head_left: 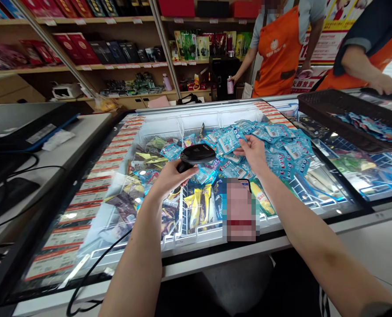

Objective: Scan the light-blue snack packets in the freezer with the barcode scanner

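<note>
A black handheld barcode scanner (197, 154) is gripped in my left hand (171, 176), its head tipped over the freezer's glass top. Beside it, my right hand (253, 152) pinches the edge of a blue packet (229, 140) whose white barcode label faces up. That packet lies at the left side of a heap of similar blue packets (295, 149) spread over the glass. Below my hands, a phone (240, 211), blurred out, lies near the freezer's front edge.
Under the glass, the chest freezer (143, 121) holds wrapped goods in white wire baskets. A dark basket (351, 110) with more blue packets stands at right. Two people in orange aprons (278, 50) are across the counter. A black cable (97, 268) runs at front left.
</note>
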{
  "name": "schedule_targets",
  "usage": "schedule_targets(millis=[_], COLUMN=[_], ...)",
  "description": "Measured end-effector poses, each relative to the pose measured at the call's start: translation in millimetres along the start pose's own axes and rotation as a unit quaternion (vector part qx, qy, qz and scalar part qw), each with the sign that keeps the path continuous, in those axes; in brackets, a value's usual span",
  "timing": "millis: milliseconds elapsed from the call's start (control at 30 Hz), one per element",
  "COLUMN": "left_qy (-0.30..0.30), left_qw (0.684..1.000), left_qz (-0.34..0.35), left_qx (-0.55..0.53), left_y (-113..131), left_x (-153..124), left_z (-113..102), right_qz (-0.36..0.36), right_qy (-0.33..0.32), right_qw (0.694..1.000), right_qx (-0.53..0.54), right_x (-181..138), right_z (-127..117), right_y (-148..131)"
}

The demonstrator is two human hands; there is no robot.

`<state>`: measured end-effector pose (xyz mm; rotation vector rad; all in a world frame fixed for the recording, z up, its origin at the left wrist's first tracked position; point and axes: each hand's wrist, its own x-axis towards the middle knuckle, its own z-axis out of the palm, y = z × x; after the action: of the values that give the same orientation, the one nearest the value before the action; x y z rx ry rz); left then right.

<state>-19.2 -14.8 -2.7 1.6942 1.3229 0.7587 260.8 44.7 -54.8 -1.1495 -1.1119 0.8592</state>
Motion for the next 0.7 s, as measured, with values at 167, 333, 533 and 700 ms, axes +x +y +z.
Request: schedule_targets(millis=[167, 333, 533, 700], left_qy=[0.084, 0.171, 0.202, 0.203], left_qw=[0.995, 0.981, 0.976, 0.975], left_qz=[0.003, 0.001, -0.001, -0.003], left_qx=[-0.049, -0.090, -0.083, -0.092], left_y=[-0.1, -7.5, -14.7, -14.5], left_x=[0.7, 3.1, 4.9, 5.0], left_z=[-3.9, -12.5, -16.5, -17.2], right_qz=[-0.035, -0.069, -0.082, -0.115], right_qy=[0.086, 0.158, 0.172, 0.221], right_qw=[0.995, 0.981, 0.956, 0.890], right_qx=[-0.022, -0.093, -0.223, -0.383], right_x=[12.6, 25.2, 29.3, 27.8], right_z=[-17.3, -42.2, -60.7, -65.4], right_y=[-0.5, 3.3, 6.6, 2.7])
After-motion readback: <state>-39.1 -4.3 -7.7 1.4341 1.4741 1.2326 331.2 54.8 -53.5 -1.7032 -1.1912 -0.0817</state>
